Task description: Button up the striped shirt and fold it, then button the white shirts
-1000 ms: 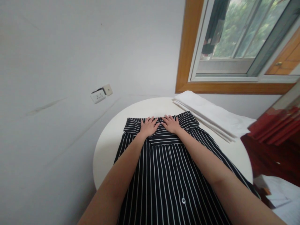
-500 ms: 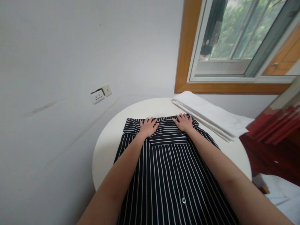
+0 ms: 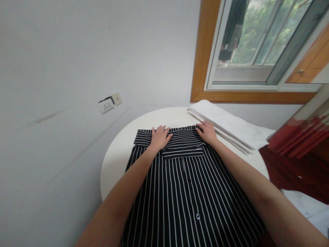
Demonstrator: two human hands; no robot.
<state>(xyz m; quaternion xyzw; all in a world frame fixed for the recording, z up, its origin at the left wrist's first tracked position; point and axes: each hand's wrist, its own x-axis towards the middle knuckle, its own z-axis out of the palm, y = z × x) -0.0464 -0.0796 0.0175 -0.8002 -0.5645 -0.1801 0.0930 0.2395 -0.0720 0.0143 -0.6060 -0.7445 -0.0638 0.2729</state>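
A black skirt with white stripes (image 3: 177, 192) lies spread over a round white table (image 3: 113, 171), its waistband at the far side and its lower part running toward me. My left hand (image 3: 159, 138) rests flat on the left part of the waistband, fingers spread. At the waistband's right end lies my right hand (image 3: 207, 132), its fingers apart and bent slightly over the cloth. Between the hands a wide striped belt piece crosses the front. One pale button shows lower down on the skirt.
Folded white cloth (image 3: 228, 125) lies at the table's back right. A wall with a socket (image 3: 106, 105) stands behind and to the left. The wood-framed window (image 3: 197, 68) is at back right, with a red and white curtain (image 3: 295, 133) beside it. More white fabric (image 3: 308, 209) is at lower right.
My right hand has shifted right, to the waistband's right end. My left hand has moved slightly up and left, still on the cloth.
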